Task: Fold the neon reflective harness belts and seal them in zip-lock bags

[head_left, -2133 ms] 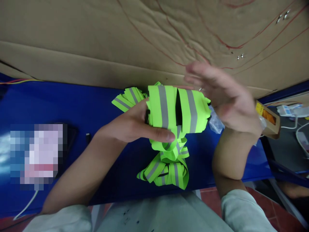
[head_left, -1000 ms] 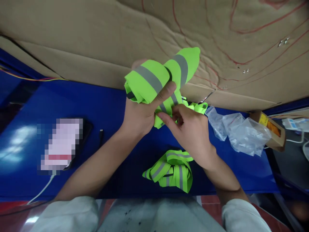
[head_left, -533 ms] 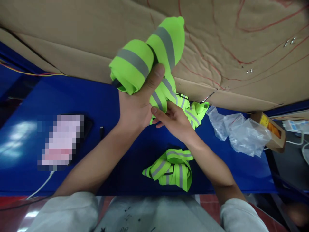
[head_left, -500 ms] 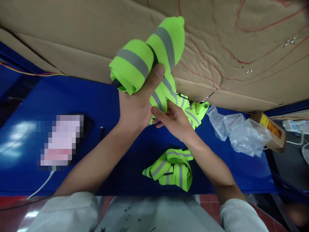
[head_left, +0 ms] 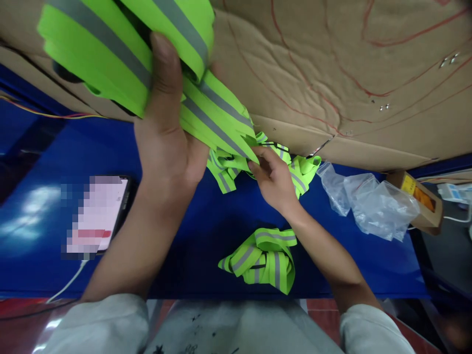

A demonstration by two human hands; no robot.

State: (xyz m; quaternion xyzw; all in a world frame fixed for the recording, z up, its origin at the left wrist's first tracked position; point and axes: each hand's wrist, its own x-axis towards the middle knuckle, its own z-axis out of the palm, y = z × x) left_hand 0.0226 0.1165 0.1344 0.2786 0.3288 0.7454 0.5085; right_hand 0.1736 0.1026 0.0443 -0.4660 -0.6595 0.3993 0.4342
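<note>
A bundle of bright green bands (head_left: 110, 54) with grey stripes is gripped by the left hand (head_left: 167, 132), and it is held up above the blue table (head_left: 206, 236), in front of the cardboard sheet (head_left: 332, 49). The thumb is laid across the front of the bundle; the other fingers of this hand are mostly hidden behind it, so their exact position cannot be told. From the bundle, striped lengths are stretched down toward the right hand (head_left: 275, 179), by which the lower tip is pinched between thumb and fingers. Thus the bundle is placed higher than the right hand and to the left of it.

Behind and beside the right hand, loose green strips (head_left: 224, 177) are spread on the table near the cardboard. A separate green heap (head_left: 276, 265) is seen nearer to the front edge, touched by neither hand. Clear plastic bags (head_left: 379, 206) are found farther right, just beside a small box (head_left: 424, 199). To the left, a phone (head_left: 98, 221) is connected to a white cable (head_left: 68, 282).
</note>
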